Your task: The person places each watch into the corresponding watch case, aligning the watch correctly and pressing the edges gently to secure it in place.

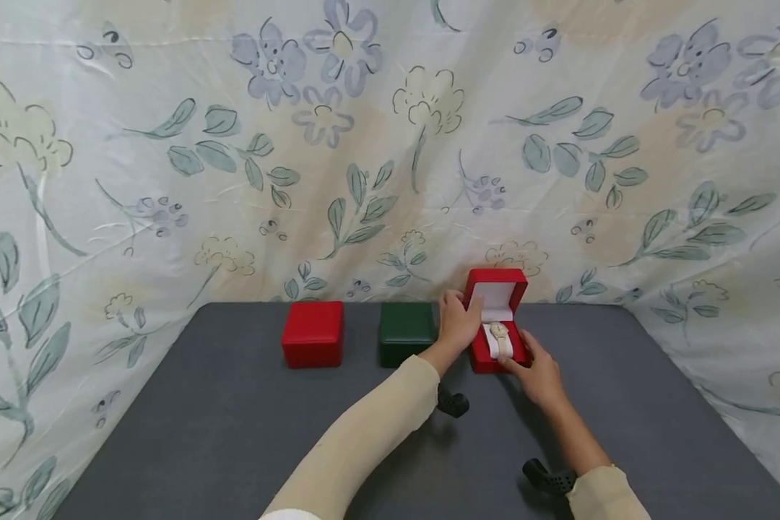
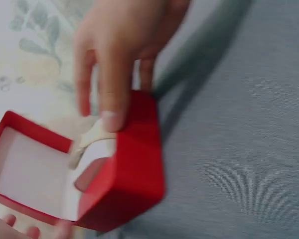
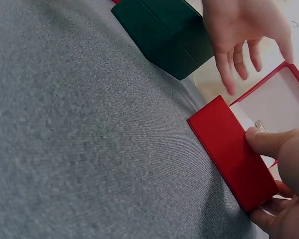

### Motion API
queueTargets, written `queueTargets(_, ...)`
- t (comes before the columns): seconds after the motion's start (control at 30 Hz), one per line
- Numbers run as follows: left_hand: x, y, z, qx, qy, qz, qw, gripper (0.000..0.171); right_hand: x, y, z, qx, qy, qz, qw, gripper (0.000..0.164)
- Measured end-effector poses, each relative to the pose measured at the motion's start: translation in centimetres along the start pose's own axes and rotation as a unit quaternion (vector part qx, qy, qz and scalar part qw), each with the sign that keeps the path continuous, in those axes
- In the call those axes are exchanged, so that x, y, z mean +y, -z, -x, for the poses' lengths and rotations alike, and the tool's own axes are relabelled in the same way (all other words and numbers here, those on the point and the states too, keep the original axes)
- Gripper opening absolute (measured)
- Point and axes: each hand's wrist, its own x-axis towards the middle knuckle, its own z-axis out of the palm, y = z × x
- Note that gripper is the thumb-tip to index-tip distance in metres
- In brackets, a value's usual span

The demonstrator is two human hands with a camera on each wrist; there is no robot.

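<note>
A red watch box (image 1: 490, 361) stands with its white-lined lid (image 1: 495, 276) raised toward the back. Inside, a pale gold wristwatch (image 1: 499, 334) is wrapped round a white cushion. My right hand (image 1: 541, 372) grips the box's base at its front right, thumb over the front rim beside the watch and fingers round the side, as the right wrist view shows. At the lid's left edge is my left hand (image 1: 460, 321); its thumb tip meets the lid corner in the right wrist view, the other fingers (image 3: 224, 74) extended loosely beside the box.
A closed green box (image 1: 406, 334) stands just left of my left hand. Farther left is a closed red box (image 1: 313, 334). All stand near the back of a dark grey table (image 1: 234, 433), with a floral cloth (image 1: 390, 144) hanging behind it. Each wrist wears a black strap mount (image 1: 549, 479).
</note>
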Motion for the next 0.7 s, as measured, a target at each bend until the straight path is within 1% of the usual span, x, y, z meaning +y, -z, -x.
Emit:
queueTargets(0.07, 0.7, 0.1, -0.6, -0.007, 0.032, 0.025, 0.9992, 0.051, 0.1, 0.0, -0.1, -0.004, -0.009, -0.005, 1.000, 0.082)
queueTargets(0.2, 1.6, 0.2, -1.7, -0.033, 0.093, 0.045, 0.9941, 0.069, 0.1, -0.2, -0.1, -0.008, -0.025, -0.015, 1.000, 0.085)
queueTargets(0.33, 1.7, 0.1, -2.4, -0.070, 0.156, 0.065, 0.9831, 0.080, 0.0, -0.4, -0.1, -0.013, -0.036, -0.028, 0.999, 0.088)
queueTargets(0.4, 1.5, 0.0, -2.6, -0.083, 0.177, 0.081, 0.9773, 0.083, 0.0, -0.4, -0.2, -0.015, -0.040, -0.034, 0.999, 0.089)
queueTargets(0.43, 1.5, 0.0, -2.7, -0.089, 0.183, 0.089, 0.9751, 0.084, -0.1, -0.4, -0.2, -0.016, -0.042, -0.037, 0.998, 0.089)
queueTargets(0.53, 1.3, 0.0, -2.8, -0.099, 0.182, 0.106, 0.9727, 0.084, -0.2, -0.4, -0.2, -0.016, -0.045, -0.045, 0.998, 0.090)
queueTargets(0.63, 1.2, -0.1, -2.6, -0.108, 0.169, 0.109, 0.9736, 0.078, -0.4, -0.1, -0.4, -0.020, -0.049, -0.054, 0.997, 0.089)
queueTargets(0.7, 1.1, -0.2, -2.4, -0.115, 0.155, 0.105, 0.9755, 0.074, -0.4, 0.2, -0.5, -0.029, -0.056, -0.068, 0.996, 0.089)
